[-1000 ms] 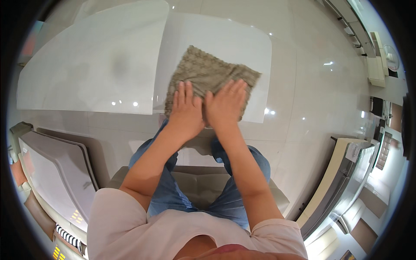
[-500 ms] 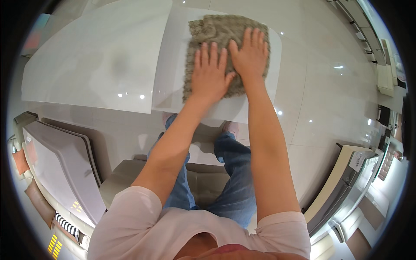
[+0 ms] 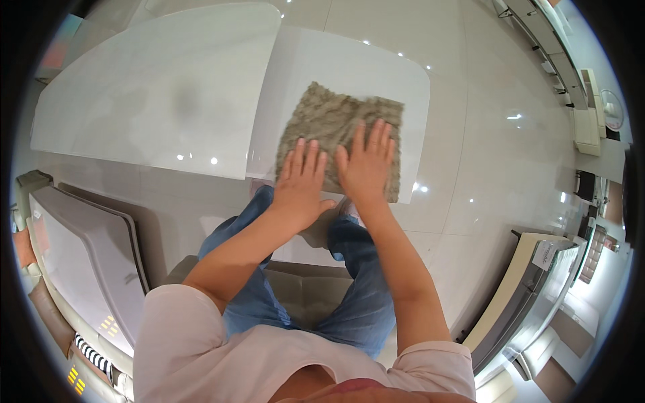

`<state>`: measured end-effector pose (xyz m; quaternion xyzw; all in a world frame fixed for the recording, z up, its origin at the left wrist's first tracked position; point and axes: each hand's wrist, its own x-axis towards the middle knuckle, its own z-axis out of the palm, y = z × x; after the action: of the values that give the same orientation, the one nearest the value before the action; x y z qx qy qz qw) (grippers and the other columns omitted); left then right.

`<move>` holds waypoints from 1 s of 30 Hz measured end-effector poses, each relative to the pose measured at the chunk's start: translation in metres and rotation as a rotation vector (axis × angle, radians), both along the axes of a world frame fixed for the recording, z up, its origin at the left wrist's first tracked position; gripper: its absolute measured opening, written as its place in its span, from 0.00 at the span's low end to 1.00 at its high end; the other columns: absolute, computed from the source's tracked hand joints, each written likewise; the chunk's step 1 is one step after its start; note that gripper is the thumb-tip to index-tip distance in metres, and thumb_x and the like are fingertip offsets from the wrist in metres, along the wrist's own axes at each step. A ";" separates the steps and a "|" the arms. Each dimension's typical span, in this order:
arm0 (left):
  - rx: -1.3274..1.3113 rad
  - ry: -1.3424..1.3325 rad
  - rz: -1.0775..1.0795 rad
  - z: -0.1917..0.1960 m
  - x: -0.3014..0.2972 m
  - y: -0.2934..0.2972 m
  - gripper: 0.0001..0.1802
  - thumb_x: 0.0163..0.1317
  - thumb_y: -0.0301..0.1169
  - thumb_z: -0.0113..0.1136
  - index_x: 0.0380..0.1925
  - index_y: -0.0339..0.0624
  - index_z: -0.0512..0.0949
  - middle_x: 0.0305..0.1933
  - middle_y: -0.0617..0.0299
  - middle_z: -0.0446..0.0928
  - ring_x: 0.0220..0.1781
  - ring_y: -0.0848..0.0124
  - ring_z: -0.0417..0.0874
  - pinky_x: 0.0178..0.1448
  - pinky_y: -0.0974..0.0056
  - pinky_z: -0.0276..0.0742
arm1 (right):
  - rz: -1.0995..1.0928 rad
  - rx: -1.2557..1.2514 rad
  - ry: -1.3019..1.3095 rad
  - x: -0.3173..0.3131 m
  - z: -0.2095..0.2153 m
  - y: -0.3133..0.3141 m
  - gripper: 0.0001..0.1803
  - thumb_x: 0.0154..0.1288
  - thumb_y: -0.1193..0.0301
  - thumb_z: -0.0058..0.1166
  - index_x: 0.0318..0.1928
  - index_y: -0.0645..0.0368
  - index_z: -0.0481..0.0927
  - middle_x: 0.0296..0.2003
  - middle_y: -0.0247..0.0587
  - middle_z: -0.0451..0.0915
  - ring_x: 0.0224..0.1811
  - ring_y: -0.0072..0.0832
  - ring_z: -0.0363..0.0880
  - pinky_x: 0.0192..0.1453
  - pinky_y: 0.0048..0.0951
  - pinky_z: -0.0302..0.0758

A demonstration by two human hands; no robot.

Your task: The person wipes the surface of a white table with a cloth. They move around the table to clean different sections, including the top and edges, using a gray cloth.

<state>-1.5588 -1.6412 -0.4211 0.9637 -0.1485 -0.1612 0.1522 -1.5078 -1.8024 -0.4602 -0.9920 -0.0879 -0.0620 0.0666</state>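
Observation:
A rumpled grey-brown cloth [image 3: 336, 107] lies on a glossy white table section [image 3: 336, 57], close to its near edge. Both palms face down on the fabric. On its lower left part rests my left hand [image 3: 301, 185], fingers stretched forward and the thumb pointing right. My right hand [image 3: 366, 168] lies flat on the right half with fingers spread. Wrinkles run across the cloth between and ahead of the fingers. Its near edge is partly hidden under my hands and wrists.
To the left a larger white tabletop [image 3: 154, 87] with a rounded outline adjoins the section. A grey upholstered seat [image 3: 302, 292] is beneath my legs. At the lower left stands a low white table [image 3: 87, 248]; a dark-and-cream cabinet [image 3: 521, 289] stands at the right.
Both hands have slid toward my body, and the cloth has come with them from the far part of the table section to its near edge. Its far side looks more bunched.

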 end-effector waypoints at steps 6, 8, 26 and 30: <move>0.123 -0.152 0.310 -0.015 0.027 0.021 0.55 0.66 0.55 0.61 0.73 0.18 0.49 0.78 0.24 0.44 0.81 0.30 0.41 0.81 0.36 0.41 | 0.321 0.208 -0.076 0.069 -0.007 0.074 0.35 0.72 0.49 0.47 0.74 0.52 0.68 0.76 0.56 0.58 0.81 0.46 0.51 0.82 0.50 0.47; 0.138 -0.198 0.437 -0.024 0.048 0.019 0.54 0.66 0.55 0.60 0.73 0.18 0.50 0.78 0.23 0.44 0.81 0.30 0.43 0.81 0.35 0.42 | 0.384 0.224 -0.103 0.104 -0.010 0.088 0.35 0.72 0.48 0.45 0.74 0.49 0.68 0.77 0.50 0.59 0.81 0.41 0.52 0.82 0.47 0.46; -0.073 -0.230 -0.113 -0.025 0.051 -0.053 0.48 0.66 0.56 0.59 0.76 0.36 0.57 0.82 0.37 0.46 0.84 0.41 0.40 0.84 0.43 0.36 | -0.178 0.051 -0.089 0.047 -0.019 -0.057 0.36 0.75 0.48 0.43 0.75 0.57 0.65 0.77 0.55 0.57 0.81 0.46 0.50 0.83 0.48 0.45; -0.046 -0.108 -0.139 -0.013 0.015 -0.030 0.51 0.65 0.58 0.60 0.76 0.33 0.56 0.82 0.37 0.45 0.84 0.41 0.39 0.84 0.45 0.36 | -0.138 0.024 -0.066 0.009 -0.013 -0.041 0.37 0.73 0.49 0.47 0.74 0.58 0.66 0.77 0.59 0.55 0.81 0.50 0.50 0.82 0.52 0.45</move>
<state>-1.5442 -1.6717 -0.4337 0.9546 -0.2268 -0.1157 0.1544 -1.4985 -1.8437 -0.4734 -0.9922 -0.0208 -0.1003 0.0710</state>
